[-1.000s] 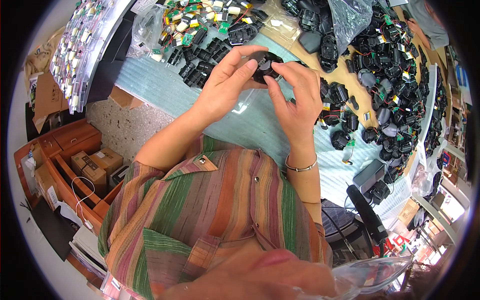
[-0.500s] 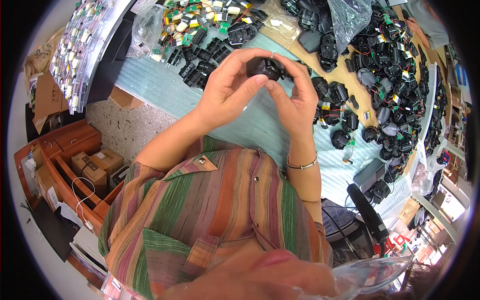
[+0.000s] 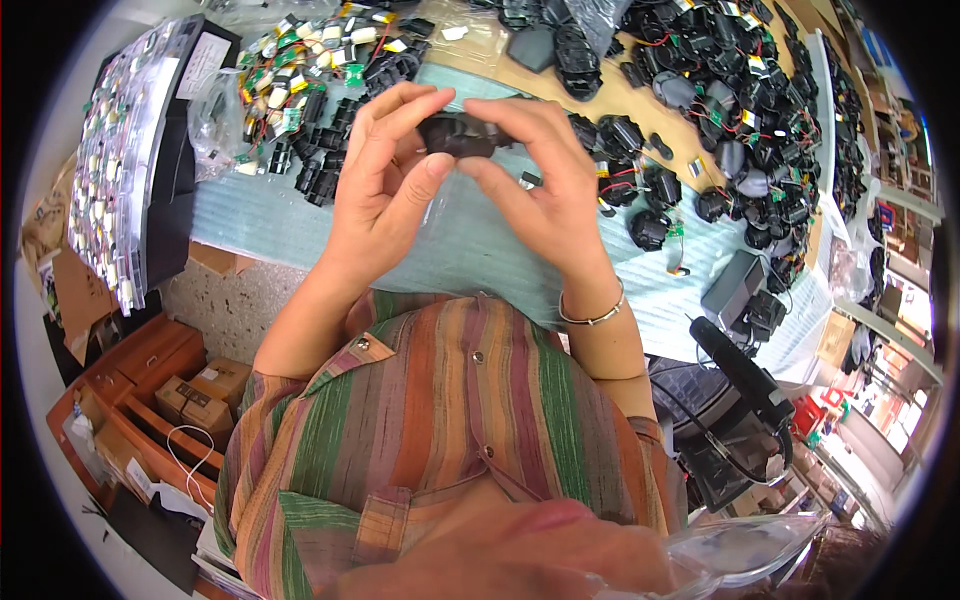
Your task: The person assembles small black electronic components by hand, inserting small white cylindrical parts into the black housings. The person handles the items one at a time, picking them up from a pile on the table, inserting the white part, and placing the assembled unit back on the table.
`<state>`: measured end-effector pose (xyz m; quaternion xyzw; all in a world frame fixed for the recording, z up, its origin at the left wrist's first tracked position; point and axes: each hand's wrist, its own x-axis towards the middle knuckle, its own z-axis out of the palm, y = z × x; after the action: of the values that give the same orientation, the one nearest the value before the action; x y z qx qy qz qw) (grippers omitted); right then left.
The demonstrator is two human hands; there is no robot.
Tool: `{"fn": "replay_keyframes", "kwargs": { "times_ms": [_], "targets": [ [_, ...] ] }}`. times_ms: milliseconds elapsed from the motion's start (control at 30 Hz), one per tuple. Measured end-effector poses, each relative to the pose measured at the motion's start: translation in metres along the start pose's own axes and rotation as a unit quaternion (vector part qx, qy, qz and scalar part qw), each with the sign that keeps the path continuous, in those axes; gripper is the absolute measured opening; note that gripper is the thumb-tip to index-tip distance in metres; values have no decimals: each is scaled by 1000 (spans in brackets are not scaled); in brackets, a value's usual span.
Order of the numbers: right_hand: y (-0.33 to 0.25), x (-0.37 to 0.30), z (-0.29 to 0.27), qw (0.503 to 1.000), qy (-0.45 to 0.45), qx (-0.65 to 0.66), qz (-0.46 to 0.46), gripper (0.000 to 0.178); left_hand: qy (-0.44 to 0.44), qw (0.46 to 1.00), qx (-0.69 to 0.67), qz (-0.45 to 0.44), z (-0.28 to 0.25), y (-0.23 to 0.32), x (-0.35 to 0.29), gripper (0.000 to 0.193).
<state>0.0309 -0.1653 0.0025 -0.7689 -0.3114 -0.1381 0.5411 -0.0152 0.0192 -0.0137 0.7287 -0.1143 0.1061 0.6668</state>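
Note:
Between my two hands, above the pale green mat, is a small black plastic housing. My left hand pinches its left side with thumb below and fingers above. On its right side, my right hand closes round it in the same way, thumb and fingertips at its edge. Parts of the housing are hidden behind the fingers, and it is slightly blurred. Black plastic frames lie on the mat beyond my left hand. Just right of my right hand are black housings with red wires.
A heap of black housings and wired boards covers the right of the table. Small white cells with green boards pile up at the back left. Trays of parts stand at far left. A black-handled tool sits by the table's right front.
Both hands have shifted left with the black housing, and its long side now shows more. The whole view has also turned a little. My fingers stand further apart along the housing.

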Motion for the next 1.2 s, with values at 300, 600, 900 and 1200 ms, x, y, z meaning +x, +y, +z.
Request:
{"fn": "replay_keyframes", "kwargs": {
  "times_ms": [300,600,900,1200],
  "targets": [
    [30,-24,-73,950,169,179,193,37,-17,983,183,-6,-16,-6,12,50],
    [39,-47,-78,926,-37,-317,204,33,-32,887,456,63,-34,-28,38,44],
    [34,-48,-76,913,-13,-356,197,42,-3,853,518,69,-50,-31,60,37],
    [7,-10,-21,947,-99,-294,78,35,-27,814,574,80,-51,-40,96,37]
  ]
}}
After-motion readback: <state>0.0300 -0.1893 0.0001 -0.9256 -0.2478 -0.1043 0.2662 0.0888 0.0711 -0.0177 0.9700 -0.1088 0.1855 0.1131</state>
